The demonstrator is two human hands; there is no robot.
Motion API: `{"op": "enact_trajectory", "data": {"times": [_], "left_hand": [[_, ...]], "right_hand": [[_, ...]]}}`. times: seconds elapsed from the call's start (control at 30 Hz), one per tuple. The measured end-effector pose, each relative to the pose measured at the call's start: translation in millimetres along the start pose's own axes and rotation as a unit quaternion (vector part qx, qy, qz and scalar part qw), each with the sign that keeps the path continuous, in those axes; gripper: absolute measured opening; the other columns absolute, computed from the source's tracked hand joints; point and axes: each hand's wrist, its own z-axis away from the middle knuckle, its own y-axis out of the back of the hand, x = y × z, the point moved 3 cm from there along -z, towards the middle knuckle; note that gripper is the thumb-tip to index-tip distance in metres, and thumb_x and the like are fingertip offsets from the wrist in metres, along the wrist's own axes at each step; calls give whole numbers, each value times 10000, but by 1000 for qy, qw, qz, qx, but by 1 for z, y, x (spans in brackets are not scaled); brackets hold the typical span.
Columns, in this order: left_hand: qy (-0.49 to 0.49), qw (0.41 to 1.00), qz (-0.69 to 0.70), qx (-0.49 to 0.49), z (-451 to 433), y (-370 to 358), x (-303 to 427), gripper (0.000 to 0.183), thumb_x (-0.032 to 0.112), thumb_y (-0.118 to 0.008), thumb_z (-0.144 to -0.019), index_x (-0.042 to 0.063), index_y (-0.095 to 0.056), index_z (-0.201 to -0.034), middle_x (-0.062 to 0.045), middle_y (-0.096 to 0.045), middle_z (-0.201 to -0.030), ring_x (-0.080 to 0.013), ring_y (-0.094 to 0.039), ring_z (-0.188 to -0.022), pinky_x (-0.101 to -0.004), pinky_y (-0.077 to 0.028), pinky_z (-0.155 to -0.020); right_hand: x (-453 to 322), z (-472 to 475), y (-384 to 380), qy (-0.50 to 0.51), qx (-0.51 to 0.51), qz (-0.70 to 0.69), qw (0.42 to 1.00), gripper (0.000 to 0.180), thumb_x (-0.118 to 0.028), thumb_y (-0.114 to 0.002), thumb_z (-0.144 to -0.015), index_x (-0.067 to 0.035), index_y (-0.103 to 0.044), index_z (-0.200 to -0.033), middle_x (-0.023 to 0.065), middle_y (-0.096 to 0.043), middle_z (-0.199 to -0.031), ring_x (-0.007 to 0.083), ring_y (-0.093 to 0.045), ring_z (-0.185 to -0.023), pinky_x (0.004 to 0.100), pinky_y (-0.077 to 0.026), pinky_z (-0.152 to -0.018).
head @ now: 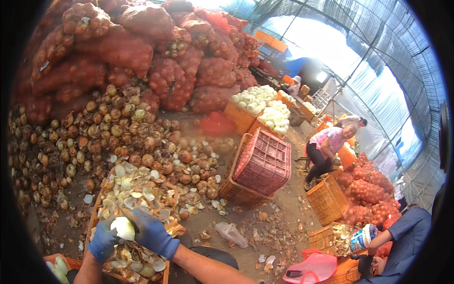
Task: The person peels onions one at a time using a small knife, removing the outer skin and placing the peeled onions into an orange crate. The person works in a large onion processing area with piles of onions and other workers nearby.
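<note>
My left hand (103,240), in a blue knit glove, grips a peeled white onion (123,228) from its left side. On the onion's other side is my right hand (153,231), in a matching glove, with its fingers curled against it. A thin dark edge shows between the right fingers and the onion; whether it is a knife blade I cannot tell. Both hands are above an orange plastic crate (93,216) heaped with onion skins and cut ends (136,191).
Unpeeled onions (117,120) spread across the ground before stacked red mesh sacks (117,49). Stacked crates (262,159) stand right of centre. Crates of peeled onions (253,99) sit behind. A person (328,142) bends farther back; another person (404,241) sits at right.
</note>
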Motion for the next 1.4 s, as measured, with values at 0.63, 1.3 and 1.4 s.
{"op": "enact_trajectory", "data": {"times": [0.63, 1.3, 1.4], "left_hand": [[-104, 987, -123, 3, 9, 7, 10, 759, 278, -778, -977, -62, -524, -1606, -163, -734, -1380, -187, -725, -1129, -337, -596, -980], [-34, 995, -30, -90, 20, 34, 8, 852, 321, -792, -954, -1, -464, -1671, -134, -664, -1500, -185, -661, -1308, -361, -584, -1068], [-46, 984, 132, -111, 16, 36, 1, 922, 413, -736, -954, -51, -412, -1682, -193, -606, -1570, -289, -619, -1402, -431, -555, -1122]], "right_hand": [[-6, -11, -11, -150, 77, -213, 962, 538, -106, -972, -783, -36, -762, -1273, 157, -802, -1088, 317, -794, -968, 404, -631, -887], [-15, -21, -26, -139, -86, -212, 964, 618, -188, -992, -738, -8, -746, -1275, 171, -815, -1122, 273, -801, -1034, 396, -637, -927], [-14, -22, -23, -159, -19, -209, 965, 623, -186, -998, -724, 17, -749, -1258, 134, -822, -1107, 227, -798, -1023, 389, -635, -934]]}}
